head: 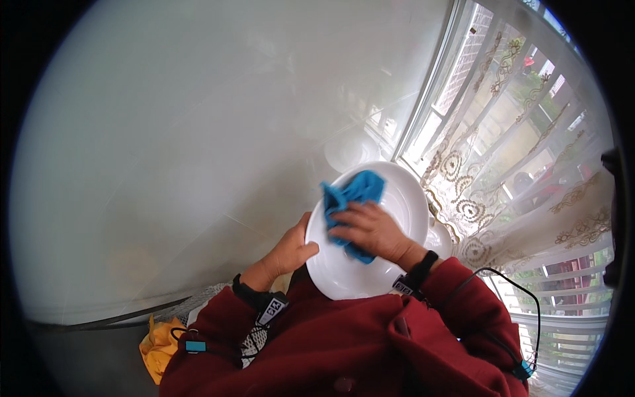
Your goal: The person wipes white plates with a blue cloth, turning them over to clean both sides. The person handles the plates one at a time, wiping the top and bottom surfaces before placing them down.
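A large white oval dish (pixel 402 198) with a glossy inside is tilted up in front of my chest. My left hand (pixel 292 248) grips its left rim, thumb on the inner face and fingers behind. Pressed against the inside of the dish is a bunched blue cloth (pixel 364 186), held under the spread fingers of my right hand (pixel 372 231). The cloth and fingers are slightly blurred. The underside of the dish is hidden from me.
A pale glossy wall (pixel 198 124) stands beyond the dish. To the right is a window with a sheer embroidered curtain (pixel 466 208). Another white dish (pixel 437 240) shows partly behind the held one. An orange cloth (pixel 158 350) lies at lower left. Black cables (pixel 533 293) run along both sleeves.
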Demonstrator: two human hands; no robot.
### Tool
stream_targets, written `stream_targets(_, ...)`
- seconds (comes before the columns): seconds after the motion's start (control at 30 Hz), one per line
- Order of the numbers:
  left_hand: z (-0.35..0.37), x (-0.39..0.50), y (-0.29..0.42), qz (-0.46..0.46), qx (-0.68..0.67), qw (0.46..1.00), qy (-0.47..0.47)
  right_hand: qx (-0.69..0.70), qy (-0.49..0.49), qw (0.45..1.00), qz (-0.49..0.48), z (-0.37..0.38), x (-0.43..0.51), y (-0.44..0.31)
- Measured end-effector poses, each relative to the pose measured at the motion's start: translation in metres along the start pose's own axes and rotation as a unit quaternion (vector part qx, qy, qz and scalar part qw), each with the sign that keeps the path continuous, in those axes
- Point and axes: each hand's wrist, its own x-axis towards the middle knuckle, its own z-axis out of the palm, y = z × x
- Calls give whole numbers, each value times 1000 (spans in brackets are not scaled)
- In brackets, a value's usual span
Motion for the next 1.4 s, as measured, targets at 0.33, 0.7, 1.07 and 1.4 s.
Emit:
stream_targets(0.33, 22, 3, 41, -8, 126, 992, -18, 69, 218, 954, 194, -97, -20, -19)
stream_targets(0.7, 36, -6, 56, 43, 167, 977, -125, 118, 70, 960, 244, -123, -47, 3)
stream_targets(1.07, 13, -13, 33, -26, 71, 995, -58, 439, 220, 691, 530, -45, -178, 17)
stream_targets(1.4, -5, 13, 140, 29, 267, 963, -19, 297, 189, 865, 356, -112, -53, -35)
